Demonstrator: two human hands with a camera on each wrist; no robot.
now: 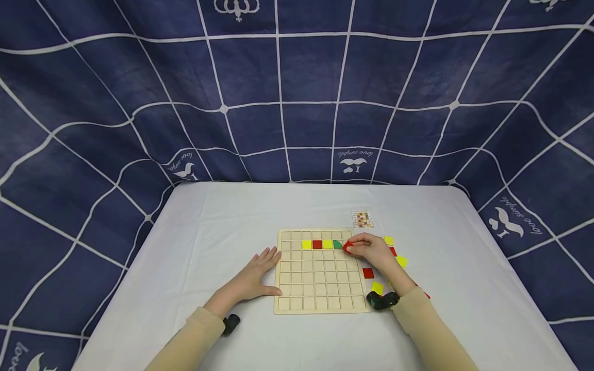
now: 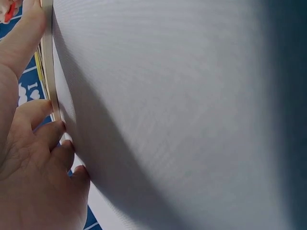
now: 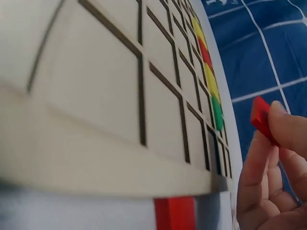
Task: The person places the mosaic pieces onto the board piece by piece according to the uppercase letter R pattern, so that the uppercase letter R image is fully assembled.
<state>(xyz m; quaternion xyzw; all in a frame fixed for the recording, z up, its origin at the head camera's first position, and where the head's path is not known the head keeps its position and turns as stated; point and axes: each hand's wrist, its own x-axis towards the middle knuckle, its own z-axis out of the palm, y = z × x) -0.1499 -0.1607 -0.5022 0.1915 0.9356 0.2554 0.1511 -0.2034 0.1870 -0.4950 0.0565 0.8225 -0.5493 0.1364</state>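
A wooden grid board (image 1: 320,281) lies on the table with square recesses. In its second row sit a yellow tile (image 1: 307,245), a red tile (image 1: 317,245), another yellow tile (image 1: 327,245) and a green quarter-round tile (image 1: 337,245). My right hand (image 1: 373,251) pinches a red tile (image 3: 261,115) between thumb and fingers, over the right end of that row. My left hand (image 1: 252,275) lies with fingers spread at the board's left edge, thumb and fingertips touching it, as the left wrist view also shows.
Right of the board are loose tiles, among them a red one (image 1: 368,273) and a yellow one (image 1: 378,287), several partly hidden by the right arm. A small pattern card (image 1: 362,219) lies behind the board. A blue curtain (image 1: 306,123) hangs beyond the white tablecloth (image 1: 232,211).
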